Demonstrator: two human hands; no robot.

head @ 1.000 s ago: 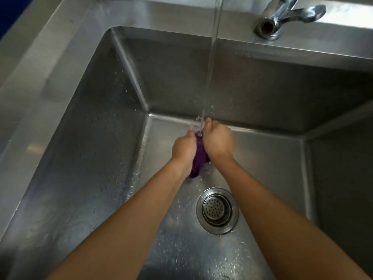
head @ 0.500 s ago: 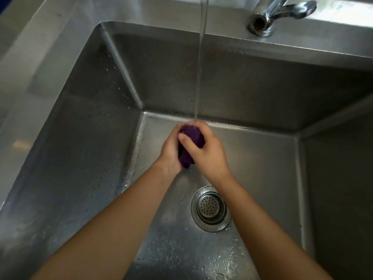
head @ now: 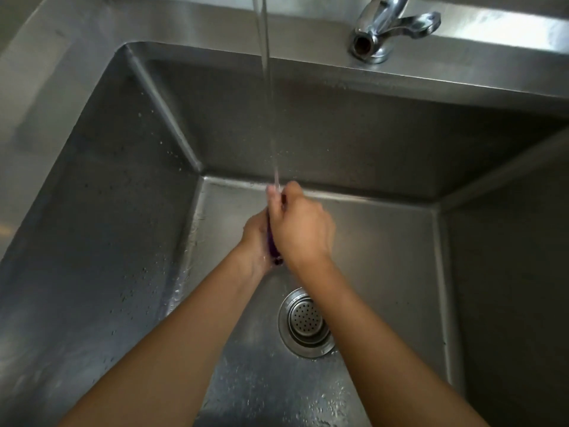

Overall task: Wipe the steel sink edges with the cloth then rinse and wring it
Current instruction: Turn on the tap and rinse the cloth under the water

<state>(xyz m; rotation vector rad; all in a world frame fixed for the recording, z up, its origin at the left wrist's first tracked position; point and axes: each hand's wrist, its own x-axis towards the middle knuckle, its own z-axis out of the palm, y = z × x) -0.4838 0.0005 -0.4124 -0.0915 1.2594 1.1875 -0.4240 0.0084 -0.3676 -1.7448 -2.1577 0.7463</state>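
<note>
Deep inside the steel sink (head: 92, 192), a purple cloth (head: 273, 246) is pressed between both palms, so only a thin strip of it shows. My left hand (head: 255, 238) closes on it from the left and my right hand (head: 300, 228) from the right, lying over most of it. A thin stream of water (head: 267, 87) falls from above and lands on the fingertips at the top of the cloth. The sink's back rim (head: 215, 29) runs across the top of the view.
A chrome tap fitting (head: 386, 26) stands on the back rim at the right. The round drain strainer (head: 306, 322) sits in the basin floor just below my hands. Water droplets speckle the left wall and the floor. A lighter ledge borders the sink at the left.
The cloth was bunched and showing between my fingers half a second ago; now my palms are pressed flat together over it and little of it shows. The hands stay under the stream.
</note>
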